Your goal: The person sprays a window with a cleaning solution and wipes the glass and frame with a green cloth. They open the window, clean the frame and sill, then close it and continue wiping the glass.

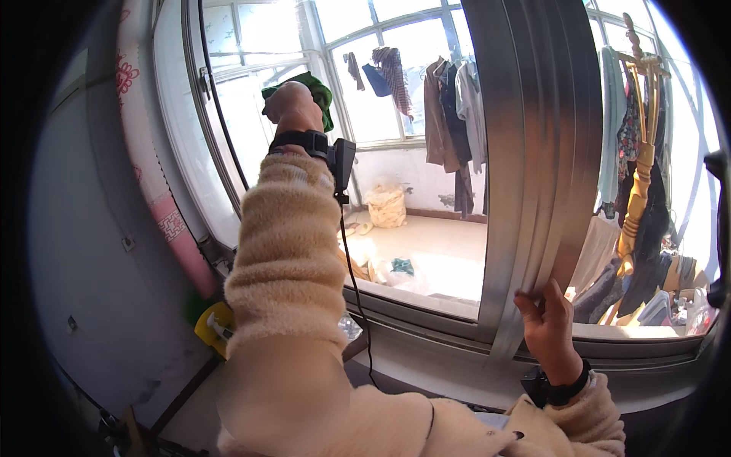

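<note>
My left hand [295, 104] is raised high, pressing a bunched green cloth [321, 94] in the area of the window glass [411, 188]. Parts of the cloth stick out around the fingers. Whether it touches the pane I cannot tell. Lower and to the right, my right hand [548, 325] grips the upright metal window frame [537, 171] near its bottom, thumb and fingers at a ridge. Each wrist wears a black strap with a device, and a cable [357, 285] hangs from the left one [342, 165].
Behind the glass, clothes [442, 120] hang above a tied sack [386, 205] on the floor. A wooden coat stand [637, 211] leans beyond the right pane. A pink-and-white curtain [165, 211] hangs at left, above a yellow container [211, 328] with a white spray head.
</note>
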{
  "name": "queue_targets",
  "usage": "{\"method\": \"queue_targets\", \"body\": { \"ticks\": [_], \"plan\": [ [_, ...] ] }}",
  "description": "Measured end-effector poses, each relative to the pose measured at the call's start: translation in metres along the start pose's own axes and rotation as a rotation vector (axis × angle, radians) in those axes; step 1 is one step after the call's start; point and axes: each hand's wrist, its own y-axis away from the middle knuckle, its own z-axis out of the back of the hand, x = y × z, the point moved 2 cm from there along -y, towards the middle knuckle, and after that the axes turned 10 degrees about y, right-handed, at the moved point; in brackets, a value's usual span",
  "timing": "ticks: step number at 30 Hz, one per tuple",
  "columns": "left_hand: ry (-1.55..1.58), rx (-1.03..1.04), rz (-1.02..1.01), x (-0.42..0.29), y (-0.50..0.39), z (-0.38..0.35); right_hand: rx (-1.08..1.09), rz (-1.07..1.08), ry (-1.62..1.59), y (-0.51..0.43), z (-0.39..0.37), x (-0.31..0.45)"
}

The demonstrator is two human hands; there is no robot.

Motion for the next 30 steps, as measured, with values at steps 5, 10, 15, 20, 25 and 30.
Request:
{"method": "queue_targets", "body": {
  "ticks": [5,10,15,20,25,30],
  "plan": [
    [0.337,0.122,-1.082,-0.091,0.143,-0.029,-0.007,-0.017,0.022,0.001,0.001,0.003],
    [0.311,0.463,-1.684,-0.063,0.209,-0.030,0.020,-0.056,-0.013,0.002,0.002,0.005],
    [0.194,0.143,-1.499,-0.058,0.064,-0.009,-0.012,-0.015,-0.033,0.003,0.001,0.004],
    [-0.043,-0.094,-0.136,-0.014,-0.062,0.033,-0.014,-0.001,-0.027,0.004,-0.002,0.001],
    [0.443,0.031,-0.209,-0.067,-0.022,0.006,0.001,-0.017,-0.028,0.004,-0.004,-0.002],
    [0.215,0.284,-1.215,-0.164,0.101,-0.034,-0.030,0.011,-0.019,0.005,-0.003,-0.003]
  ]
}}
